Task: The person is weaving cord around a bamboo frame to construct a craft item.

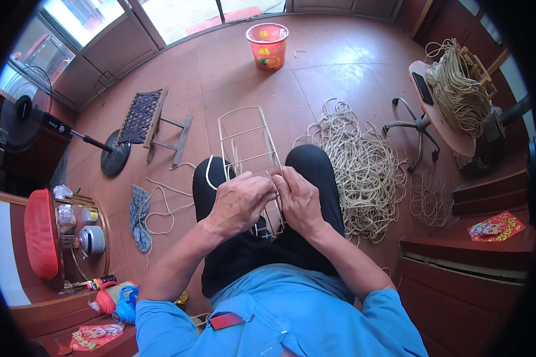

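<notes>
A slim rectangular frame point(242, 160) of pale rods with crossbars stands between my knees. My left hand point(242, 199) is closed at its near part, thumb and fingers pinched together. A pale cord point(208, 174) loops over my left knee and runs in under that hand; the pinched fingertips hide the exact grip. My right hand point(301, 201) is wrapped around the frame's right side rail, its thumb close to the left fingertips. The frame's lower end shows below my hands, against my dark trousers.
A big tangle of cord point(363, 172) lies right of my knees. More cord point(458, 89) hangs in a bundle on a swivel chair. Ahead are a red bucket point(267, 47) and, to the left, a folding stool point(142, 117) and a fan point(27, 108). A grey cloth point(139, 217) lies at left.
</notes>
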